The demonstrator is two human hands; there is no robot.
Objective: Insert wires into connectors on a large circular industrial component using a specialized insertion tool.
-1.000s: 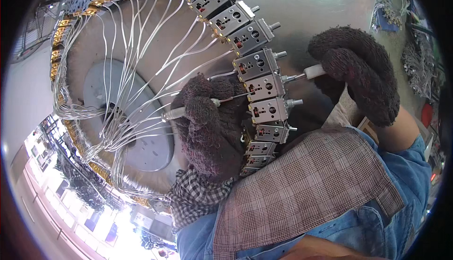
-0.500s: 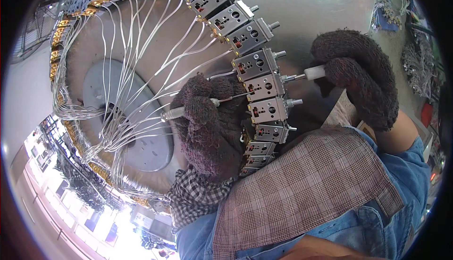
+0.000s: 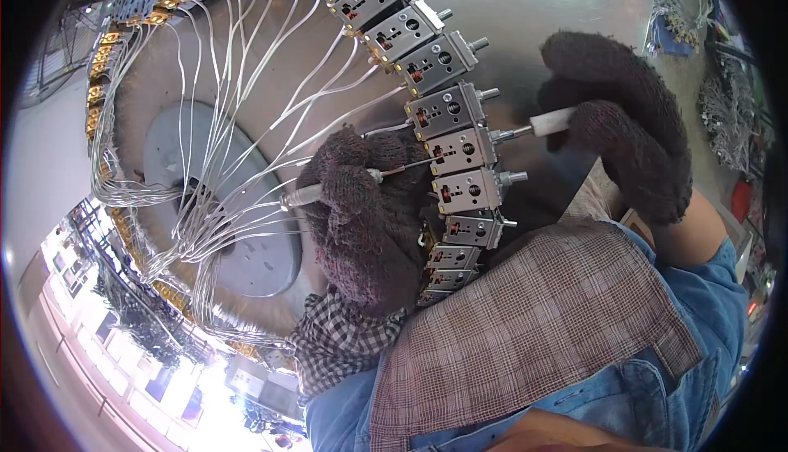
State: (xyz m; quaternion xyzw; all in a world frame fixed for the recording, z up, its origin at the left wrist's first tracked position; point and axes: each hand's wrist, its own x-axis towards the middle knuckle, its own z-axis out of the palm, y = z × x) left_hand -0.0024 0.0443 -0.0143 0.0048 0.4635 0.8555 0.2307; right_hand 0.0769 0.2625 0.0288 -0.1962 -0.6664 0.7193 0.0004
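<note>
My left hand [image 3: 353,214], in a dark knitted glove, is closed round a slim screwdriver [image 3: 300,198] with a whitish handle. Its thin shaft reaches the face of a metal control unit [image 3: 465,150] shaped like a small thermostat. On the other side, my gloved right hand [image 3: 628,116] holds a white-handled tool [image 3: 552,122] whose metal end meets that unit's shaft. The right fingers are curled, the upper ones lifted a little off the handle. Just below sits a similar unit [image 3: 469,192], its shaft bare.
Several like units line the rim of a round metal turntable [image 3: 271,66]. White wires [image 3: 238,116] run from them to a grey oval plate [image 3: 254,263] in the middle. A metal tabletop [image 3: 558,9] lies beyond, with bundles of parts [image 3: 673,25] at the far right.
My right hand's upper fingers have lifted and loosened round the white handle, which has tilted slightly. The left hand and its screwdriver have hardly moved.
</note>
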